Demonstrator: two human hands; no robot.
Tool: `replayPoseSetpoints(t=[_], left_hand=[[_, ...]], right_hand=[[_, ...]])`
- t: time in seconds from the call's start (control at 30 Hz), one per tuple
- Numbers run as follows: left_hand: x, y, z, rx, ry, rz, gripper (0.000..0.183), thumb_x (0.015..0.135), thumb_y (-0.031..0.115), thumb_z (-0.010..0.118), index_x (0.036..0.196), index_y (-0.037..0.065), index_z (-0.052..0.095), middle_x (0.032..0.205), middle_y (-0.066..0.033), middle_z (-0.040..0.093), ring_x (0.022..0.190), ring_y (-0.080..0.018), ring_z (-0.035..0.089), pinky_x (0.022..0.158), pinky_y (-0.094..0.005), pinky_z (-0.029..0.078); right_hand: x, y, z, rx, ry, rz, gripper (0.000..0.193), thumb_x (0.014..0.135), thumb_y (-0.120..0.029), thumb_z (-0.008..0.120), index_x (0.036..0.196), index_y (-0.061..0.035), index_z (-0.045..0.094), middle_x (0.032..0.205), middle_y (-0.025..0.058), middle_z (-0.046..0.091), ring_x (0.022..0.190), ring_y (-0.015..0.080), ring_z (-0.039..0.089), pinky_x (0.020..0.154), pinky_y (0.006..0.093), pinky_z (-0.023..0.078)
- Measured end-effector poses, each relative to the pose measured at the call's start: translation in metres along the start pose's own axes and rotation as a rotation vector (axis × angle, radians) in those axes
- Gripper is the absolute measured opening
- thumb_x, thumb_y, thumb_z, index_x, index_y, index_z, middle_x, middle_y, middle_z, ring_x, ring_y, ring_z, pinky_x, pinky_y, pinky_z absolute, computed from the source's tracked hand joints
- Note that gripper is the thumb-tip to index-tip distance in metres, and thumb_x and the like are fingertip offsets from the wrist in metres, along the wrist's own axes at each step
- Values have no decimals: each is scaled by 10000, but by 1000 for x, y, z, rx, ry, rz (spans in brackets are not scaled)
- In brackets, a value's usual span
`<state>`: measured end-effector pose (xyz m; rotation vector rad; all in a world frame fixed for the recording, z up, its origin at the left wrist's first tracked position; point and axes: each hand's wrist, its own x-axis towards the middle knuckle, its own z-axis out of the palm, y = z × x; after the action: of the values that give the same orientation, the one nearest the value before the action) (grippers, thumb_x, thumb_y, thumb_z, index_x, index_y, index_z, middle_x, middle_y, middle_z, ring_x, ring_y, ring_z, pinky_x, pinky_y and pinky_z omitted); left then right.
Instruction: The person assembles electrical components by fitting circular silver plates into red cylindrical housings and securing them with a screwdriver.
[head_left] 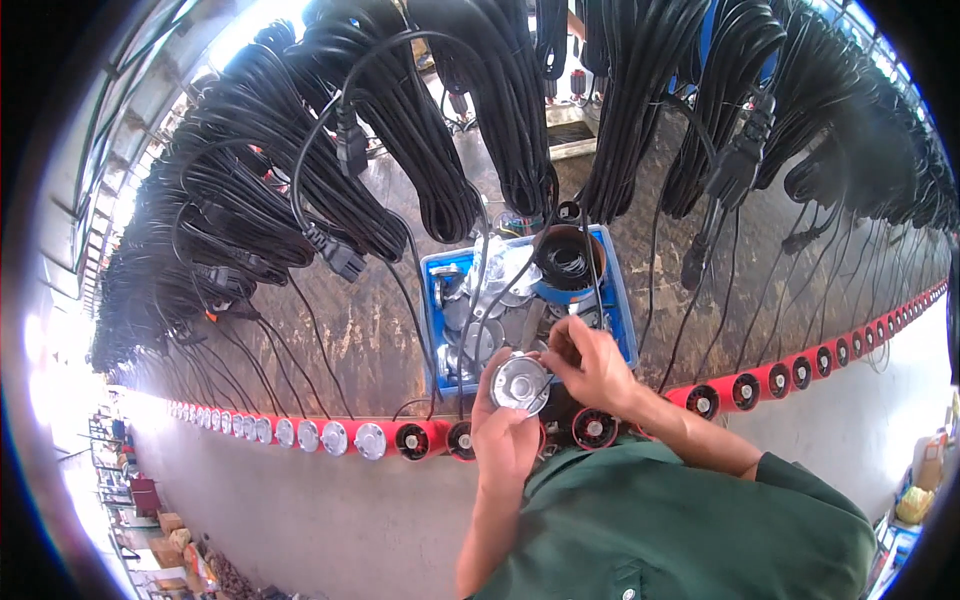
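A round silver metal cover (pixel 521 386) with a raised centre is gripped in my left hand (pixel 499 440), thumb along its lower edge and fingers behind it. My right hand (pixel 592 372) is at the cover's upper right side, its fingers curled together. A thin dark line runs from the cover toward these fingertips; what they pinch is too small to make out. Just beyond both hands stands a blue crate (pixel 628 318) with several loose metal covers (pixel 484 342) and a round tub (pixel 598 262) of dark wire-like pieces. Below the hands, the open end of a red cylinder (pixel 594 428) faces me.
Red cylinders line the bench edge; those at left wear silver covers (pixel 335 438), those at right show dark open ends (pixel 746 391). Bundled black cables (pixel 510 120) with plugs (pixel 335 252) hang over the worn brown bench (pixel 330 350). Cords run down to the cylinders.
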<state>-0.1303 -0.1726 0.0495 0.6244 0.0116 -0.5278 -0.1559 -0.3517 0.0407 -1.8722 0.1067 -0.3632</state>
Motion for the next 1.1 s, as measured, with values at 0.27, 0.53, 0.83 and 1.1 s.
replayPoseSetpoints(t=[0.27, 0.53, 0.83, 1.1], left_hand=[[6, -8, -37, -103, 35, 196, 879, 763, -194, 603, 1553, 177, 503, 1467, -245, 594, 1412, -421, 562, 1251, -546, 418], [-27, 18, -55, -266, -63, 224, 606, 1004, -34, 619, 1563, 121, 444, 1484, -280, 576, 1440, -520, 514, 1265, -671, 354], [-110, 65, -118, -191, 146, 179, 616, 962, 43, 631, 1547, 125, 455, 1484, -283, 576, 1395, -515, 558, 1201, -636, 451], [-158, 114, -201, -200, 366, 130, 480, 961, 56, 647, 1420, 79, 506, 1396, -255, 636, 1276, -481, 651, 1104, -623, 537]], right_hand=[[-31, 10, 40, 664, -295, 412, 210, 1026, -124, 741, 1055, -26, 557, 843, 5, 612, 687, 81, 603, 593, 293, 520], [128, 85, -21, -1152, -83, 219, 209, 871, -155, 710, 1012, -23, 791, 1020, 254, 788, 1000, 409, 783, 877, 493, 640], [160, 107, -28, -1292, -199, 508, 326, 716, -185, 870, 1018, -68, 825, 1136, 182, 803, 1092, 363, 777, 946, 445, 628], [145, 106, -48, -1041, -227, 196, 188, 811, -118, 817, 977, -31, 836, 869, 139, 807, 768, 259, 788, 758, 358, 628]])
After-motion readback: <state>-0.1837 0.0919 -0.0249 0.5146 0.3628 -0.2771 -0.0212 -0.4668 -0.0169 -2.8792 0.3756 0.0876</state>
